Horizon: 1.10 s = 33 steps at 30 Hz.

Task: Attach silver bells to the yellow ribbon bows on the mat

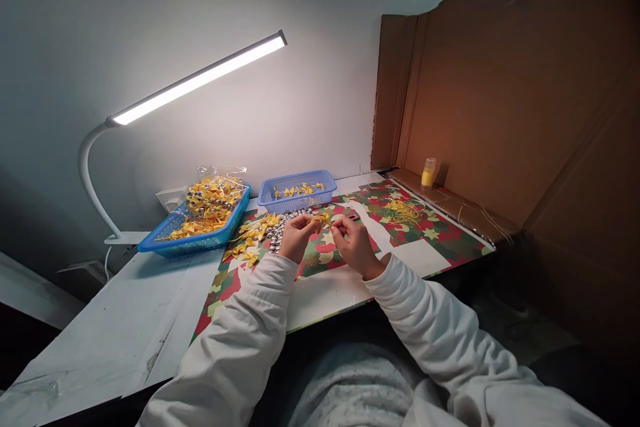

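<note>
A small yellow ribbon bow (323, 219) is held up between my two hands, above the patterned sheet on the table. My left hand (299, 236) pinches it at its left side. Close by on the right, my right hand (354, 244) has its thumb and fingertips pressed together at the bow's other side; whatever is between them is too small to tell. Silver bells (281, 229) lie heaped just behind and left of my left hand. Loose yellow bows (253, 232) are spread farther left.
A blue basket (200, 248) heaped with yellow bows and bells stands at the left. Behind is a lilac basket (299, 202) with several bows. Yellow cords (403, 211) lie at right, near a small yellow bottle (428, 174). A lit lamp (200, 78) overhangs; cardboard (500, 93) walls the right.
</note>
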Tool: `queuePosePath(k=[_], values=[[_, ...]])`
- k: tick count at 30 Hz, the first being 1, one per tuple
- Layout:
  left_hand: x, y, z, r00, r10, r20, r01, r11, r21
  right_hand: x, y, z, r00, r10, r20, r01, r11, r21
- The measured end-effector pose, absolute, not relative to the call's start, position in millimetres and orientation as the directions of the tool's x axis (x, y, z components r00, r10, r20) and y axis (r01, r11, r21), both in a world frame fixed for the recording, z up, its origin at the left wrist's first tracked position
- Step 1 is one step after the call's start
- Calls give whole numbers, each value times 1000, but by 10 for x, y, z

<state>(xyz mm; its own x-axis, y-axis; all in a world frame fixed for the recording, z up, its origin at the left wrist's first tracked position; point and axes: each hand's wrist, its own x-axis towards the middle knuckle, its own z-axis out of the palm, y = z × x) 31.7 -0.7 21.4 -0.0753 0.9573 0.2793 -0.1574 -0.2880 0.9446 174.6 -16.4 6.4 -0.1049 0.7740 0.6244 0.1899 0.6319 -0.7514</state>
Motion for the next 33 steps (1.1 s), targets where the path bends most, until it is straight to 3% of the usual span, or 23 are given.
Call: queuePosePath(k=[10,15,25,33], values=[[305,5,229,36,998,47,-368,-31,929,1745,-184,77,-104,775,623,193,630,-752],[282,21,215,74,997,-35,-382,61,922,1742,-191,86,-110,778,618,219,626,-749],[298,9,221,49,992,118,-272,-101,957,1756,-179,82,-126,789,601,212,613,-761],[324,-33,267,29,989,144,-240,-133,962,1765,-167,73,-130,778,615,216,628,-748]])
